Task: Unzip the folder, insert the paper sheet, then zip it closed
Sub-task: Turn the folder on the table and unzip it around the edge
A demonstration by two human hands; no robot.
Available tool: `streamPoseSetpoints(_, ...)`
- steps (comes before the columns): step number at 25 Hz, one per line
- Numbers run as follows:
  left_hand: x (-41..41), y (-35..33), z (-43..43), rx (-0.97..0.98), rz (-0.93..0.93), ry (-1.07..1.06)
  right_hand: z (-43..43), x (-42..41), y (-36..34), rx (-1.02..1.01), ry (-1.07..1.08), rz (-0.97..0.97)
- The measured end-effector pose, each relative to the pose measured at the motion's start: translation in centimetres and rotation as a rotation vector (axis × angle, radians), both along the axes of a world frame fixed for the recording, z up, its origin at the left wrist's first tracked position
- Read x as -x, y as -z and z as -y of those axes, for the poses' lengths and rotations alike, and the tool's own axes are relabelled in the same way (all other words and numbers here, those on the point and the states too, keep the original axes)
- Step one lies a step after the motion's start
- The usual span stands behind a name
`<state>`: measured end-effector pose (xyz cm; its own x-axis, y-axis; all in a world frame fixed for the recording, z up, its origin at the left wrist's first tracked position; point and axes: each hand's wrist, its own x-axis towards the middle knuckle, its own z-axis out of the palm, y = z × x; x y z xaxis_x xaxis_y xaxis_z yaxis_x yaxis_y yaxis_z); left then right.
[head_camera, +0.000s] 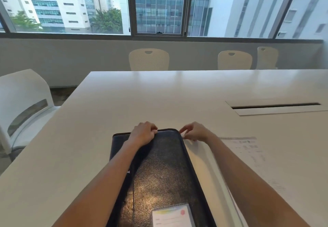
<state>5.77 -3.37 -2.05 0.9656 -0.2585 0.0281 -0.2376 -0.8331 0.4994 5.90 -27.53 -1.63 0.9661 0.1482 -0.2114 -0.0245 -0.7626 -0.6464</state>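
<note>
A black leather zip folder [159, 170] lies flat on the white table [159, 93], its long side running away from me, with a label card [171, 216] on its near end. My left hand [143, 132] grips the folder's far edge with curled fingers. At the far right corner, my right hand [193, 131] pinches something small beside the zip; the puller itself is too small to make out. A printed paper sheet [252, 157] lies on the table to the right of the folder, partly under my right forearm.
A cable slot [276, 106] is cut into the table at the right. A white chair [23, 102] stands at the table's left side, and three cream chairs [149, 59] stand along the far edge, below the windows.
</note>
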Motion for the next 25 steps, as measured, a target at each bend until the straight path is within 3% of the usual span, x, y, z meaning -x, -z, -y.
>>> streamPoseSetpoints(4,-0.4,1.4,4.1,0.113,0.059,-0.017,-0.7,1.2,2.0,0.111,0.016,0.346)
streamPoseSetpoints(7,-0.2,2.5,5.0,0.192,0.153,-0.106,-1.0,2.1,3.0,0.143,0.011,0.463)
streamPoseSetpoints(21,-0.1,3.6,5.1,0.202,0.276,-0.172,1.0,12.2,4.5,0.083,0.005,0.472)
streamPoseSetpoints(25,0.7,3.3,5.6,-0.023,0.351,-0.089,0.6,14.3,4.5,0.098,0.06,0.478)
